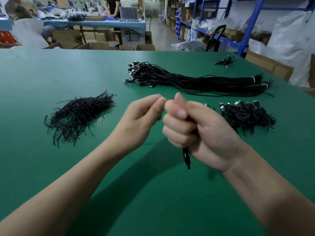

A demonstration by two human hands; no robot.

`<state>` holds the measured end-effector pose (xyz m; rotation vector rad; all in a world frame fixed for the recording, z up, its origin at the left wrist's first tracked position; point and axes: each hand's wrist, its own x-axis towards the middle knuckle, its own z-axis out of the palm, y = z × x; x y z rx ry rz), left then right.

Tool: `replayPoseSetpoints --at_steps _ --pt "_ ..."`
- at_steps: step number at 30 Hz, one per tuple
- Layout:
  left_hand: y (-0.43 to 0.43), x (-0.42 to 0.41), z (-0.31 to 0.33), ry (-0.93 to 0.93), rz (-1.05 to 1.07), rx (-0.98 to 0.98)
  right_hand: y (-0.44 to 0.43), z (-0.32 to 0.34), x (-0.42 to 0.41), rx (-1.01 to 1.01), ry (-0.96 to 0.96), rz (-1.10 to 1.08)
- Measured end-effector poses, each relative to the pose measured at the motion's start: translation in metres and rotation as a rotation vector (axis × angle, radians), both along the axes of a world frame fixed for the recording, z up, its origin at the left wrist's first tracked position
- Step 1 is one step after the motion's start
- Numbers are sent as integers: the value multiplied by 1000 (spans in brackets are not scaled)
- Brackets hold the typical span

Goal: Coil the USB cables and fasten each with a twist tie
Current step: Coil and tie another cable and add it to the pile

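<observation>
Right hand (192, 126) grips the coiled cable (186, 159) in a fist above the tabletop (51, 167), one end poking out below; left hand (141, 114) pinches what seems a twist tie (171, 99) at its top. Hold the coil squeezed; twist snugly against it.

Bunched black cable (186, 158) gripped in the right hand (196, 126); left hand (141, 114) pinches its twist tie (171, 99).

The table (51, 167) is plain green beneath both hands. Left of the left hand (141, 120), the twist-tie pile (80, 114) is black. Beyond the hands lies a black cable bundle (187, 80) with white bands (253, 79). The cable (186, 157) in the right hand (196, 130) is black.
</observation>
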<state>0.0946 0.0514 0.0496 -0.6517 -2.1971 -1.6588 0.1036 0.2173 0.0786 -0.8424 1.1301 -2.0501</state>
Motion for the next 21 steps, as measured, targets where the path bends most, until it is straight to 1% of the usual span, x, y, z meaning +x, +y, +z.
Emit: replayPoseSetpoints --at_steps 2,4,6,8,10,11,13,15,17,19,21 --pt "15 4 -13 -72 -26 2 -5 10 -2 -95 -13 -156" --pt "26 9 -24 -118 -42 -88 -8 17 -8 -61 44 -364" --pt "30 14 -25 -105 -71 -242 -6 18 -17 112 207 -623" --pt "28 17 -18 -36 -72 -439 -4 12 -23 387 491 -879" --pt "22 17 -7 60 4 -623 -3 1 -27 647 732 -1006" --pt "19 17 -2 97 60 -730 -3 -6 -27 738 803 -1017" --pt "12 16 9 100 145 -946 -2 -17 -27 872 907 -1006" --pt "5 16 18 61 208 -1043 -3 -23 -26 966 965 -955" --pt "-5 15 24 77 278 -1054 -3 -25 -23 1042 1000 -864" --pt "-15 13 28 132 302 -999 0 -26 -19 1103 1055 -779" --pt "-24 10 29 219 289 -943 3 -28 -14 1110 1014 -686"
